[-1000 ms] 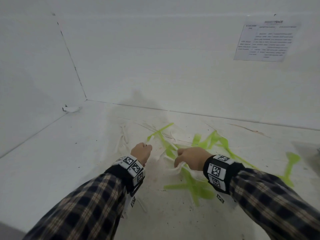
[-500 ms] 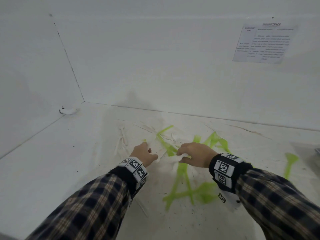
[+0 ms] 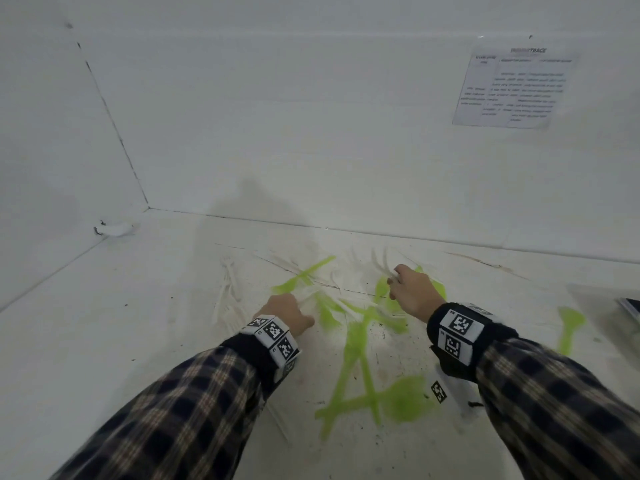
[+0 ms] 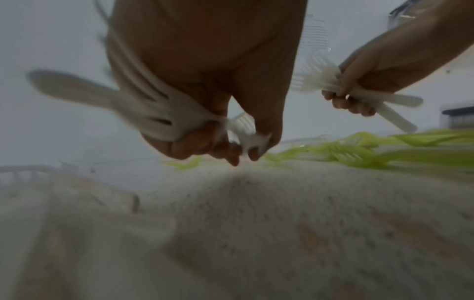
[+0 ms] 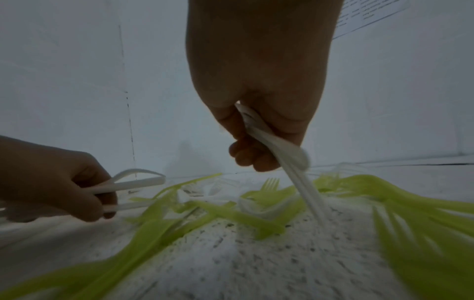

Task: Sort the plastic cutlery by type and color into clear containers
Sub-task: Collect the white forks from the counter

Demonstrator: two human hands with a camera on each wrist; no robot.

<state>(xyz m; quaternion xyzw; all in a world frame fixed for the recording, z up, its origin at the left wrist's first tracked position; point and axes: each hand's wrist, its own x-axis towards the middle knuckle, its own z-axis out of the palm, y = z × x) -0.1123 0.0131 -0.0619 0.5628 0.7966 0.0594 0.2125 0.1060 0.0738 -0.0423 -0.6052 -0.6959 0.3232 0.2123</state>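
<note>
Gathering whites by type: left hand (image 3: 289, 311) pinched white spoons (image 4: 107, 97), right hand (image 3: 414, 294) clenched white forks (image 4: 318, 79); green cutlery (image 3: 360, 344) lay strewn at six o'clock, container (image 3: 628, 306) at three o'clock.

The light is soft and even, a cool white on the walls, with no hard glare. In the head view a faint grey shadow (image 3: 256, 206) stands on the back wall above the green cutlery (image 3: 360, 344), and the printed sheet (image 3: 516, 88) is too blurred to read. The wall lines bend toward the picture edges, a wide-angle effect. Both wrist views are dimmer and more grey. In the left wrist view the tabletop (image 4: 256, 233) near the lens is out of focus and grainy, and the left hand (image 4: 205, 81) is dark. In the right wrist view the green cutlery is smeared by motion at the lower corners.
</note>
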